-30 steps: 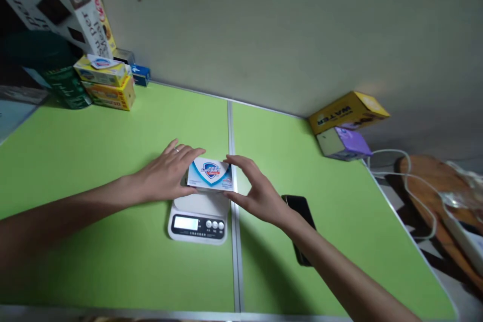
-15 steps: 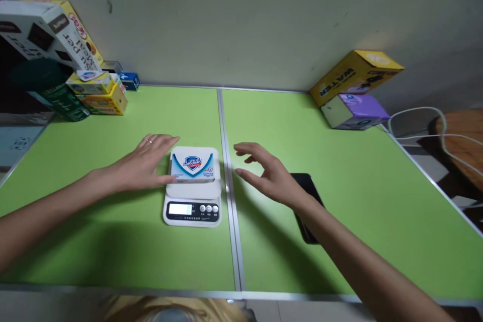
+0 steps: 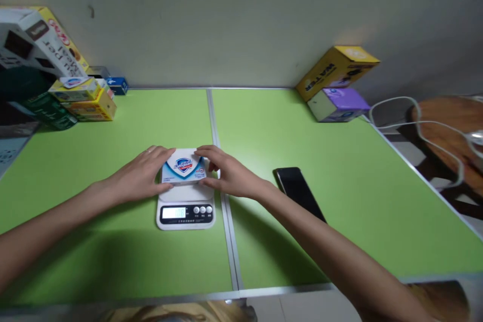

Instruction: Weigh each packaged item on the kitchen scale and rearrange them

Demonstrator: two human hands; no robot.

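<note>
A white and blue Safeguard soap box (image 3: 183, 167) lies flat on the plate of a white digital scale (image 3: 186, 226), whose display is lit. My left hand (image 3: 145, 173) is at the box's left side, thumb at the near corner and fingers at the far corner. From the right, my right hand (image 3: 230, 173) holds the other end, with its fingertips on the far edge and its thumb on the near edge. Both hands are closed round the box. Right of the scale, partly under my right forearm, is a black phone (image 3: 300, 191).
Boxes (image 3: 88, 105) and a dark green container (image 3: 49, 108) stand at the back left of the green table (image 3: 256, 131). A yellow box (image 3: 335, 70) leans on a purple one (image 3: 341, 103) at the back right. White cables (image 3: 417, 110) hang beyond the right edge.
My right hand has moved left onto the soap box, and my left hand now touches its left end. The scale's reading has changed. The whole view has shifted slightly.
</note>
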